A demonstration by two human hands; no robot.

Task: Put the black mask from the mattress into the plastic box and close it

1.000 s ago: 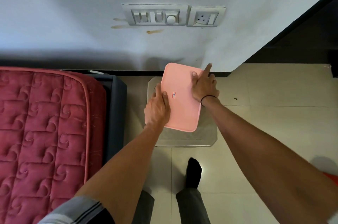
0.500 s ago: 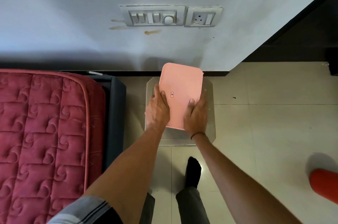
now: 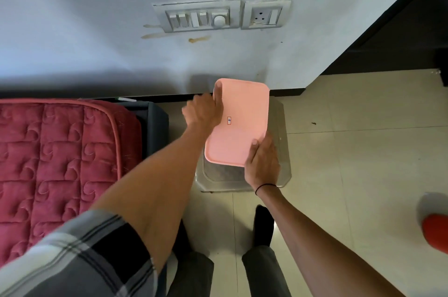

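Note:
A clear plastic box stands on the tiled floor by the wall, with a pink lid lying on top of it. My left hand grips the lid's far left edge, thumb laid along the top. My right hand holds the lid's near right corner, thumb pressed on it. The red quilted mattress lies to the left. The black mask is not visible; the lid hides the box's inside.
A switch panel and a socket sit on the white wall above the box. A dark doorway opens at the right. A red object lies at the right edge. My legs and a black sock are below the box.
My left hand has slid from the lid's near left side up to its far left edge. My right hand stays at the near right corner, after coming down from the far right a second ago.

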